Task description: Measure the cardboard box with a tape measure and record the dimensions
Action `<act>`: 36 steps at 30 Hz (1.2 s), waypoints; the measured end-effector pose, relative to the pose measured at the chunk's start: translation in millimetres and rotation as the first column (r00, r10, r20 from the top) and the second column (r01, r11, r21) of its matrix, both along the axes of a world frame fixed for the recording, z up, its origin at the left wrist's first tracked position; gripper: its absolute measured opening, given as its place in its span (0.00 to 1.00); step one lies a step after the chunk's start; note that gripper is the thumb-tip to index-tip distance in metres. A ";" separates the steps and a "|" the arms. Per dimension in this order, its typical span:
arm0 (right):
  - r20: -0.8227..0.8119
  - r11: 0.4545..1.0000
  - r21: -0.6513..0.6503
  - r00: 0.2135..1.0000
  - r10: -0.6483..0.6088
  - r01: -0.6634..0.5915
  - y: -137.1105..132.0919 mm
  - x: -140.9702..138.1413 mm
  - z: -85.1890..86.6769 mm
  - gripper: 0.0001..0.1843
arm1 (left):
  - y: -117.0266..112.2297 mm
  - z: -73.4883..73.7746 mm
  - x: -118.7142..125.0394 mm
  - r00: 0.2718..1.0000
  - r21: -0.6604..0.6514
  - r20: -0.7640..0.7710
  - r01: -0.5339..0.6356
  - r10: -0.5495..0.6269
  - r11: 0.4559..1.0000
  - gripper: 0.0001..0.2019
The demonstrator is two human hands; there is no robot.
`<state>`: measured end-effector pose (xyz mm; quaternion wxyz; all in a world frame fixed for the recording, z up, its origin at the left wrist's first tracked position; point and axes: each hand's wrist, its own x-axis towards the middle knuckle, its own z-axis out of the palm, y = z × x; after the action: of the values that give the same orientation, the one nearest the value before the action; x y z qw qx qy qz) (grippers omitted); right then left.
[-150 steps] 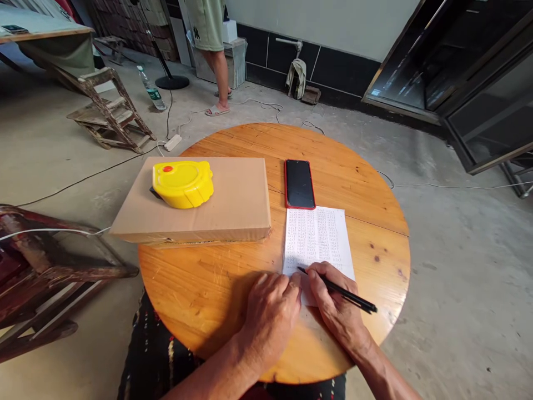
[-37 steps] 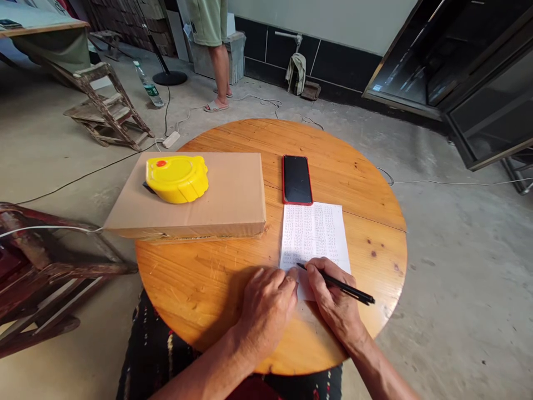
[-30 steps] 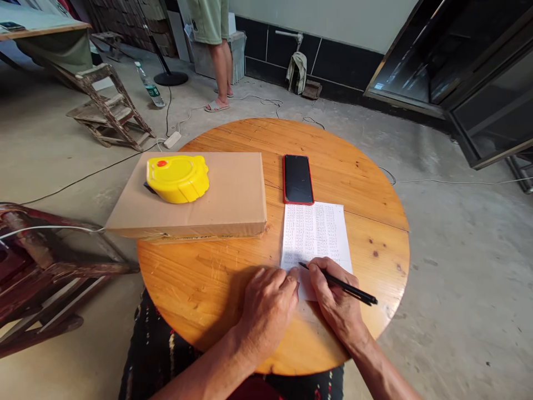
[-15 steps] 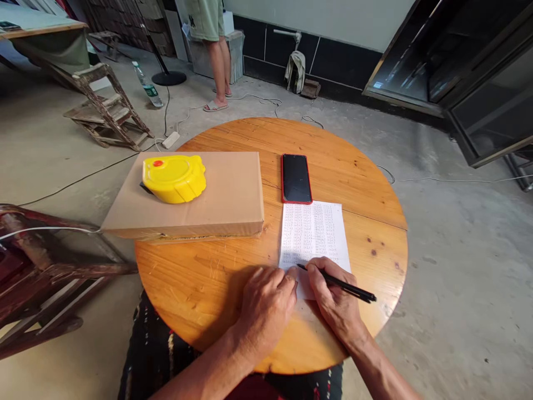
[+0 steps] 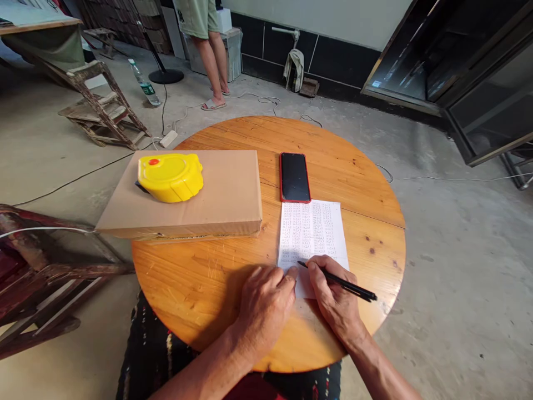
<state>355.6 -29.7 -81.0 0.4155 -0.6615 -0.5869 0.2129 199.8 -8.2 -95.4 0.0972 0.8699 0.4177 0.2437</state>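
Note:
On a round wooden table (image 5: 362,183) lies a white sheet of paper (image 5: 311,233) filled with rows of small handwriting. My right hand (image 5: 335,303) grips a black pen (image 5: 339,281) whose tip rests on the sheet's lower part. My left hand (image 5: 266,305) lies beside it with curled fingers, its fingertips pressing the paper's lower left corner. A phone in a red case (image 5: 294,176) lies screen-up just beyond the sheet.
A flat cardboard box (image 5: 195,200) overhangs the table's left side with a yellow tape measure (image 5: 170,176) on it. A person in green shorts (image 5: 200,33) stands at the back. A worn wooden stool (image 5: 102,105), water bottle (image 5: 141,84), cables and a red wooden frame (image 5: 45,278) surround the table.
The pen tip has shifted slightly along the paper's lower lines while both hands stay put. The person at the back has stepped a little to the left.

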 end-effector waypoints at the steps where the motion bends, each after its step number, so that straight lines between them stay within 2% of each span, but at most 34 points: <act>1: 0.009 1.000 -0.003 1.000 0.002 -0.002 0.1 -0.2 0.5 0.12 | 0.0 0.2 -0.1 1.000 -0.003 0.000 -0.001 0.001 1.000 0.11; 10: -0.054 1.000 -0.023 0.998 -0.012 0.010 0.3 -0.2 1.3 0.12 | 0.0 -0.3 -0.3 1.000 -0.014 0.018 0.001 -0.001 1.000 0.10; 16: -0.019 1.000 -0.027 1.000 0.002 -0.002 1.0 -1.2 2.1 0.12 | -0.4 -0.3 0.0 1.000 0.003 0.020 -0.008 0.008 1.000 0.10; 24: -0.089 0.997 -0.008 0.993 -0.083 0.083 -3.2 4.4 -0.1 0.13 | -0.2 0.0 0.0 1.000 0.000 -0.014 0.002 -0.002 1.000 0.13; 36: -0.073 0.998 -0.030 0.996 -0.051 0.049 -1.1 2.8 -2.2 0.12 | -0.3 0.9 0.3 1.000 0.018 -0.007 0.005 -0.004 1.000 0.11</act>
<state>358.4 -30.7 -83.1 0.4326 -0.6734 -0.5514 0.2351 200.1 -8.5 -94.6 0.0884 0.8725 0.4138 0.2442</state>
